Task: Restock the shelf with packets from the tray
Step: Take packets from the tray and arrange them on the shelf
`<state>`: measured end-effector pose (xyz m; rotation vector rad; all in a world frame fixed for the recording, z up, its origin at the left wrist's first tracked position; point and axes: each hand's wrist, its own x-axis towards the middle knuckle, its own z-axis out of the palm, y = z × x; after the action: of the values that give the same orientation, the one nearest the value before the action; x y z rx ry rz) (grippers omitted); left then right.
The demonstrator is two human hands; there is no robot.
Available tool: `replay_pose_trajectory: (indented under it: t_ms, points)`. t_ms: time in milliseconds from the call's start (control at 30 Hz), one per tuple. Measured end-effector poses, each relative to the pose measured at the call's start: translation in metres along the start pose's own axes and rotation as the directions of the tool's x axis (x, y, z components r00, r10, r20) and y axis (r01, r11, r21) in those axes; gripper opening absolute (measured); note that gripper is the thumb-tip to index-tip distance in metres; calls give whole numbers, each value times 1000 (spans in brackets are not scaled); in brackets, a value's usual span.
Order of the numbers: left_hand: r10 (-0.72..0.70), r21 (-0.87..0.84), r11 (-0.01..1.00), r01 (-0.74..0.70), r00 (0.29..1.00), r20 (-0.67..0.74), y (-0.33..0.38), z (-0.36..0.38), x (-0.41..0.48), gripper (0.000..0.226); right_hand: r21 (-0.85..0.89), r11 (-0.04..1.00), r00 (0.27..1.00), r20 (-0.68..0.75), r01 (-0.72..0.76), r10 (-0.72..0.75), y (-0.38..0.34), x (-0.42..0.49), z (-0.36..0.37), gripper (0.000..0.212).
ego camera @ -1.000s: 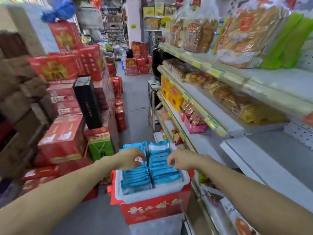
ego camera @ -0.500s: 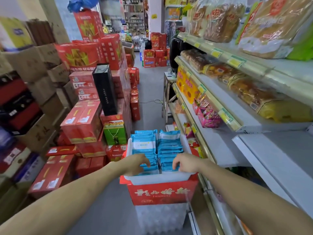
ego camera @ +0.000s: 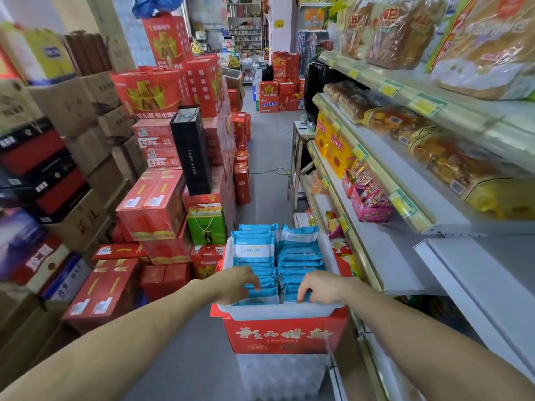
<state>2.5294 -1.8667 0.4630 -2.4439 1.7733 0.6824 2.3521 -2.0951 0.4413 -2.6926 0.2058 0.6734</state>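
Both my hands have slid back along the rows and now sit at the near end of the white tray (ego camera: 283,311), where a second ago they were at the middle of it. The left hand (ego camera: 237,285) curls its fingers over the tops of the nearest blue packets (ego camera: 301,250) in the left row. The right hand (ego camera: 321,286) has its fingertips tucked down among the packets of the right row. The thumbs are hidden, so I judge rather than see that each hand is clamped on a small bunch.

The packets all stand on edge in two rows in the tray, which rests on a red box (ego camera: 285,334) over a clear crate (ego camera: 280,374), just beside the shelf (ego camera: 492,273). I am at the picking step, and nothing has gone over yet. Next I need a firm squeeze on each bunch, a straight lift clear of the tray wall, and a swing right to the bare white shelf board.
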Motion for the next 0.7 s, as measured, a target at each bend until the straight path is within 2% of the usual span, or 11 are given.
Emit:
replay_pose_trajectory:
  t_ms: [200, 300, 567, 700]
  points:
    - [-9, -15, 1000, 10, 1000, 22, 1, -1, 4, 33, -150, 985, 995, 65, 83, -74, -4, 5, -7, 62]
    - [-9, -2, 1000, 9, 1000, 30, 1, -3, 6, 33, -161, 981, 994, 51, 106, -100, -6, 3, -6, 61]
    - [-13, 27, 1000, 10, 994, 105, 2, 10, 25, 40, -8, 1000, 981, -195, 6, -7, -1, -29, -62, 50]
    - [-22, 54, 998, 15, 991, 133, -1, 20, 32, 31, -2, 1000, 967, -256, -5, 4, 1, -46, -98, 43]
